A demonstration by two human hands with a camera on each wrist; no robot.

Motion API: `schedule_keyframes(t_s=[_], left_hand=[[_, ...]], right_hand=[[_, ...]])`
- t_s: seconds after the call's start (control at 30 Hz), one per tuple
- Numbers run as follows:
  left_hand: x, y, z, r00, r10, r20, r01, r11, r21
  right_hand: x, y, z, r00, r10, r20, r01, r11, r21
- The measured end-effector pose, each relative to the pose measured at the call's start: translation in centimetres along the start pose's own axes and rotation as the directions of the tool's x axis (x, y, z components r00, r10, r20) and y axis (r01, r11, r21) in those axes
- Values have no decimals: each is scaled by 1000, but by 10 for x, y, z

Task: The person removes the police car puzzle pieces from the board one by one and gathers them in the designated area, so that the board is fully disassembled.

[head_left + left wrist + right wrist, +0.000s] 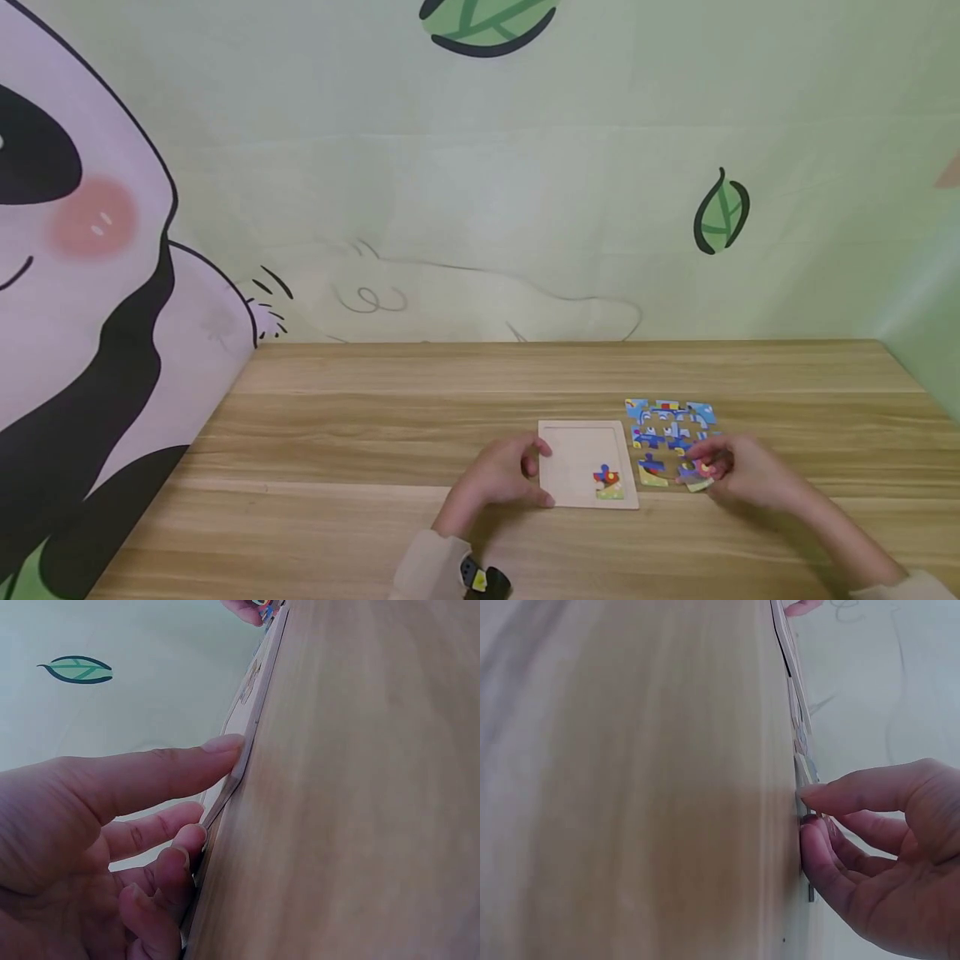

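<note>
A pale wooden puzzle tray (570, 467) lies on the table with one picture piece (608, 483) in its lower right corner. My left hand (506, 475) holds the tray's left side, the thumb near the front corner and the fingers further back along the edge. In the left wrist view the thumb (223, 744) presses against the tray's rim (251, 739). To the right of the tray, my right hand (750, 473) pinches a jigsaw piece (703, 472) between thumb and fingers, low over the tabletop. The fingers partly cover that piece.
Several blue jigsaw pieces (660, 433) lie loosely spread beside the tray, behind and left of the right hand. One with a yellow lower edge (652, 471) sits close to the tray's right rim. The wooden table (337, 433) meets a printed green backdrop (480, 183) at the back.
</note>
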State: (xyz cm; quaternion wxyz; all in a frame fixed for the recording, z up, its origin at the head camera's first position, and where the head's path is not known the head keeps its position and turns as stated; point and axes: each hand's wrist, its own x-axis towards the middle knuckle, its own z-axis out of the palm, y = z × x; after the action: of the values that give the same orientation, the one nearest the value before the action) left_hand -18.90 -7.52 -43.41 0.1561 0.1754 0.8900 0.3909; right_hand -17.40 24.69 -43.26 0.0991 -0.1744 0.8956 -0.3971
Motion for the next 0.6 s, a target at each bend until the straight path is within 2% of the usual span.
schedule_keyframes(t_s=[0.13, 0.3, 0.6], left_hand=[[-1, 1, 0, 1000, -1, -1, 1, 1000, -5], [0, 1, 0, 1000, -1, 1, 1, 1000, 0], [-1, 1, -1, 1000, 1, 0, -1, 1000, 7]], right_hand=[[1, -2, 4, 999, -13, -39, 11, 998, -56], [2, -5, 7, 996, 14, -87, -23, 994, -103], [2, -6, 7, 995, 38, -88, -49, 991, -125]])
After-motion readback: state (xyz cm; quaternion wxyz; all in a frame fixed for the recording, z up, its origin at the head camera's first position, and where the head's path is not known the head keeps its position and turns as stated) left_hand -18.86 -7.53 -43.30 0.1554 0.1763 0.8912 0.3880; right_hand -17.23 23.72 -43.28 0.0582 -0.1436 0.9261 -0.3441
